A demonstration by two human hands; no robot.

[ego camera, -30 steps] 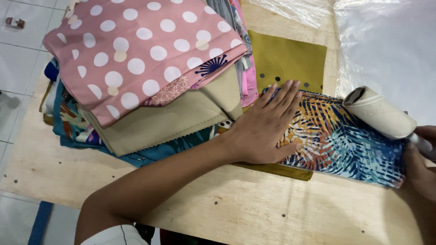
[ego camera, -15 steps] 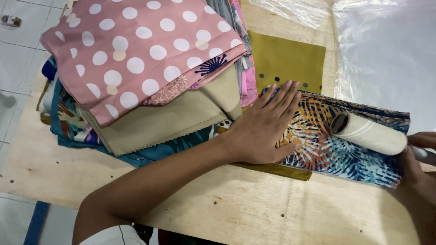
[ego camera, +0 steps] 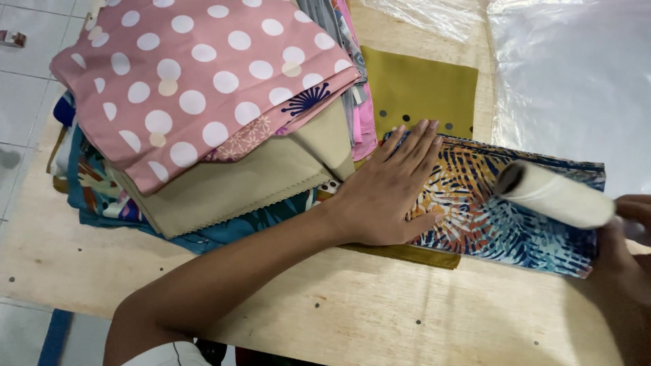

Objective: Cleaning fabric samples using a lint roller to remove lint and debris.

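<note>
While flat on patterned fabric, left hand.

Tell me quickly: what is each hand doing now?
Left hand: open, flat on folded leaf-print fabric.
Right hand: closed, holding white cylindrical lint roller.

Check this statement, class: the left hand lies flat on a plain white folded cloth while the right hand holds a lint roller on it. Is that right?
Not quite. The head view shows the left hand flat on a folded cloth with a multicoloured leaf print, not plain white. The rest stands: the right hand holds the lint roller on it.
</note>
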